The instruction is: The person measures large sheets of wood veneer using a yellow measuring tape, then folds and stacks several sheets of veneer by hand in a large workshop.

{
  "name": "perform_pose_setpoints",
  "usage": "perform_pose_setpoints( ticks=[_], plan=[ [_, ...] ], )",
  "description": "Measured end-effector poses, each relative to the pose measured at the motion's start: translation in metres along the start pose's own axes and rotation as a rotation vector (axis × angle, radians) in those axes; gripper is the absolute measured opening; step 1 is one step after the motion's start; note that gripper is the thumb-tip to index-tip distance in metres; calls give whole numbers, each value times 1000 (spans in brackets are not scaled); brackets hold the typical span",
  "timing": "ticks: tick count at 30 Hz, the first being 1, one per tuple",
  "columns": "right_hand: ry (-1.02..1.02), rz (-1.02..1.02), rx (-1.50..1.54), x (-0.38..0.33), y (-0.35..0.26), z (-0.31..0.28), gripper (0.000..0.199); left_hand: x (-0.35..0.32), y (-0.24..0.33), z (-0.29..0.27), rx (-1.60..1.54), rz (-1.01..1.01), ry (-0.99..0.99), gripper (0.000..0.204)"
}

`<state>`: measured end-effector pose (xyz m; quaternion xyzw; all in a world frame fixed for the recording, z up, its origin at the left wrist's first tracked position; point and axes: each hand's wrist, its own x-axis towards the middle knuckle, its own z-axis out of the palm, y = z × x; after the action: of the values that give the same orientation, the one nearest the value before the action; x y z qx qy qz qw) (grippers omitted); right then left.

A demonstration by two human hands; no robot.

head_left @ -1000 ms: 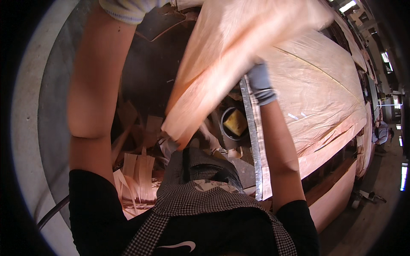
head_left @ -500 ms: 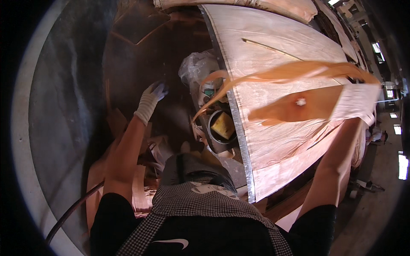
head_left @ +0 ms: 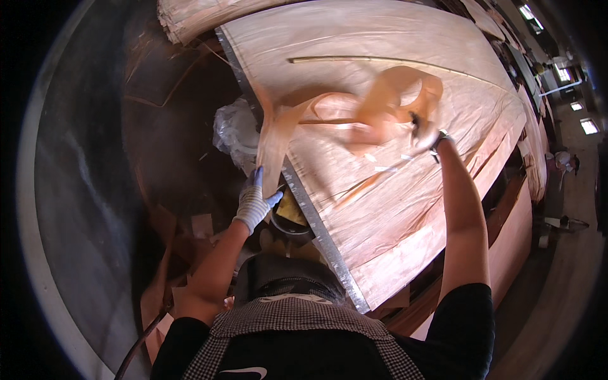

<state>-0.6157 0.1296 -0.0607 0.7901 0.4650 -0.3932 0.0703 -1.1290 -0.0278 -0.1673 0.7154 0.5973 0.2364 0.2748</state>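
Our left hand [head_left: 253, 208] spreads its gloved fingers [head_left: 258, 177], thumb apart, at the lower end of a thin wood strip [head_left: 275, 142]. Our right hand [head_left: 427, 140] is blurred near the strip's curled far part; we cannot tell how its fingers sit. The strip loops over pale sheets [head_left: 405, 221] carrying a thin stick [head_left: 342, 59]; beside a metal edge [head_left: 322, 235] sits a yellow block [head_left: 290, 208].
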Motion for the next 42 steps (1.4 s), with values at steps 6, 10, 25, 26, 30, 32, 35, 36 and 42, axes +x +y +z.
perform_pose_setpoints(
  ticks=[6, 10, 25, 26, 30, 32, 35, 36, 42],
  plan=[
    [269, -392, -459, -100, 12, 59, 43, 38, 6, 3, 118, -160, 13, 90],
    [601, -601, -405, -157, 26, 81, 36, 53, -3, 17, 72, -80, 174, 73],
    [181, -332, 402, -281, -95, 334, 31, 112, -222, -7, 487, -459, -219, 50],
    [140, -387, 392, -280, -108, 353, 31, 119, -233, -6, 505, -430, -265, 52],
    [66, -656, 224, -263, -182, 383, 27, 98, -264, -30, 463, -224, -383, 49],
    [130, -748, 259, -239, -213, 395, 28, 78, -240, -61, 425, -60, -427, 36],
    [382, -819, 255, -195, -259, 408, 25, 15, -183, -98, 353, 196, -693, 21],
    [420, -787, 227, -173, -263, 423, 23, -7, -159, -105, 290, 322, -654, 20],
    [-415, -226, 941, -165, -284, 426, 19, -70, -112, -115, 278, 513, -749, 24]
  ],
)
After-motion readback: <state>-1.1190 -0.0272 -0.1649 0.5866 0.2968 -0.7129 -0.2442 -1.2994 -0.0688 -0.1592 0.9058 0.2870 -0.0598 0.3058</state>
